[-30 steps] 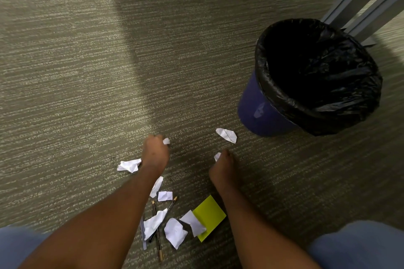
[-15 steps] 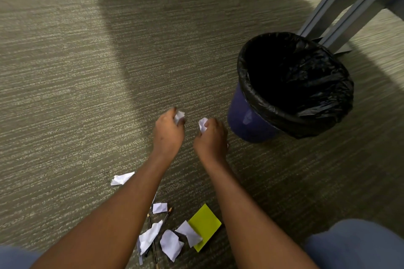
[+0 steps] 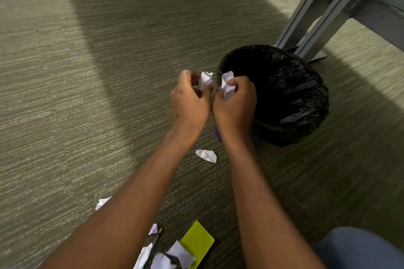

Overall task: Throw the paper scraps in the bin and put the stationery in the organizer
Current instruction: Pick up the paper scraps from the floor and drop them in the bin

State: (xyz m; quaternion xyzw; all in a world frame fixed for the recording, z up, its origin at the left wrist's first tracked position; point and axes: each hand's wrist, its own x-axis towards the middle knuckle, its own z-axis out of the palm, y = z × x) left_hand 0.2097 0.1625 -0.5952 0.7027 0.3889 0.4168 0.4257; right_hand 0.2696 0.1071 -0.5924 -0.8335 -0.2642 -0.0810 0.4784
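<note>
The left hand [image 3: 189, 102] is curled closed around a crumpled white paper scrap [image 3: 205, 79], which sticks out above its fingers. The right hand [image 3: 235, 105] is likewise clenched on a second crumpled scrap [image 3: 227, 85]. The two hands touch side by side, and the right one overlaps the near rim of the bin [image 3: 306, 102], which is lined with a black plastic bag; the left hand is just short of that rim.

Below the hands, between the forearms, a flat white scrap [image 3: 206, 155] lies on the grey-green carpet [image 3: 65, 72], near the bin's base. Closer to the person, more scraps [image 3: 170, 256] are scattered around a yellow sticky-note pad [image 3: 197, 242], with a pencil [image 3: 157, 236] lying among them, partly covered. One more scrap [image 3: 101, 202] peeks out beside the left forearm, which hides part of the pile. Grey metal furniture legs [image 3: 317, 11] stand just behind the bin. A blue-clad knee [image 3: 358, 249] shows at the lower right.
</note>
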